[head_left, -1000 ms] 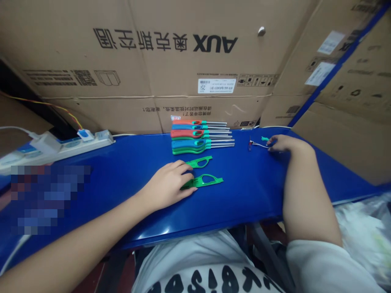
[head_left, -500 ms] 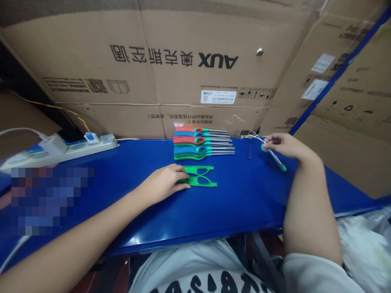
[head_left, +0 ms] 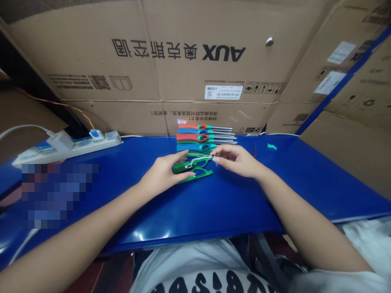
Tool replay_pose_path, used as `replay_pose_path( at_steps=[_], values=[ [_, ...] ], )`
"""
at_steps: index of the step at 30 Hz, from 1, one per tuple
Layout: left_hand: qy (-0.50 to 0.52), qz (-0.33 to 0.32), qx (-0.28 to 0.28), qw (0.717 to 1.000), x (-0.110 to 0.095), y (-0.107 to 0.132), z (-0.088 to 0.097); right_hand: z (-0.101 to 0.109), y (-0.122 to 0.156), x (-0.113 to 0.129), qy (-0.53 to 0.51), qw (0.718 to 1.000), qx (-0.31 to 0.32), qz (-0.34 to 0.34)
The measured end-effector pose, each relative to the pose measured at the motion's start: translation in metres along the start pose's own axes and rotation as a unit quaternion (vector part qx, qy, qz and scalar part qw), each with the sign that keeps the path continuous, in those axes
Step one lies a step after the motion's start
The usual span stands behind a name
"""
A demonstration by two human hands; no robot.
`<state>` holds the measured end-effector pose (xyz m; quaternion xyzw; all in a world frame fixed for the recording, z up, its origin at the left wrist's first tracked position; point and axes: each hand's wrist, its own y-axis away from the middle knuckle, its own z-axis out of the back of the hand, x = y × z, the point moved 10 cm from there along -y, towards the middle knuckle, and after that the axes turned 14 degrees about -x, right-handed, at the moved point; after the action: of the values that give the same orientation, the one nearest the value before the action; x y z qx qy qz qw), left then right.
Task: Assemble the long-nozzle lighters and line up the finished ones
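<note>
My right hand point(head_left: 233, 159) is closed in a pinch on a thin white wire point(head_left: 200, 159) that runs leftward over a green plastic lighter shell half point(head_left: 180, 167). Whatever else lies under those fingers is hidden. My left hand point(head_left: 163, 171) has its index finger and thumb spread around that shell, the thumb touching a second green shell half point(head_left: 200, 176) just in front of it. Behind both hands, lighters with long metal tubes lie in a stack, among them a blue one point(head_left: 191, 147) and a red one point(head_left: 187, 137).
A small teal plastic piece point(head_left: 271, 146) lies on the blue table point(head_left: 238, 203) to the right, near a thin dark red tool point(head_left: 255, 149). A white power strip point(head_left: 79, 144) stands at the left. Cardboard point(head_left: 183, 81) walls the back.
My right hand has come left from the table's right side, carrying the wire to the shells. A teal piece now lies where it was. My left hand's fingers have spread.
</note>
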<state>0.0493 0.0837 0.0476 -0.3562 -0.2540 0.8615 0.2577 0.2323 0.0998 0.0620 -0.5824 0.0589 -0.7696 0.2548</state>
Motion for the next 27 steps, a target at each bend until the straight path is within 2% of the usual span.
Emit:
replay_pose_path(
  at_steps=[2, 6, 9, 11, 13, 16, 18, 22, 24, 27],
  values=[
    [0.036, 0.011, -0.026, 0.999, -0.002, 0.001, 0.003, -0.006, 0.000, -0.003, 0.014, 1.000, -0.003, 0.017],
    [0.060, 0.003, -0.043, 0.997, -0.014, 0.003, 0.007, -0.005, -0.002, -0.013, 0.100, 0.994, -0.017, 0.051],
    [0.045, -0.023, -0.057, 0.997, -0.025, 0.003, 0.012, -0.007, -0.001, -0.016, 0.150, 0.986, 0.018, 0.069],
    [0.026, -0.048, -0.071, 0.996, -0.031, 0.001, 0.017, -0.013, 0.003, -0.020, 0.134, 0.988, 0.071, 0.043],
    [0.015, -0.066, -0.072, 0.995, -0.034, 0.000, 0.018, -0.022, 0.010, -0.027, 0.098, 0.985, 0.143, -0.021],
    [0.007, -0.067, -0.038, 0.997, -0.031, -0.001, 0.011, -0.027, 0.023, -0.038, 0.057, 0.968, 0.209, -0.125],
    [0.005, -0.054, -0.008, 0.998, -0.026, -0.001, 0.004, -0.024, 0.024, -0.040, 0.039, 0.965, 0.207, -0.155],
    [0.006, -0.038, 0.037, 0.999, -0.018, 0.001, -0.008, -0.016, 0.019, -0.043, 0.031, 0.972, 0.175, -0.151],
    [0.002, -0.040, 0.048, 0.998, -0.016, 0.003, -0.012, -0.012, 0.015, -0.045, 0.065, 0.977, 0.160, -0.127],
    [-0.007, -0.050, 0.066, 0.997, -0.014, 0.005, -0.016, -0.008, 0.008, -0.041, 0.129, 0.981, 0.138, -0.045]
  ],
)
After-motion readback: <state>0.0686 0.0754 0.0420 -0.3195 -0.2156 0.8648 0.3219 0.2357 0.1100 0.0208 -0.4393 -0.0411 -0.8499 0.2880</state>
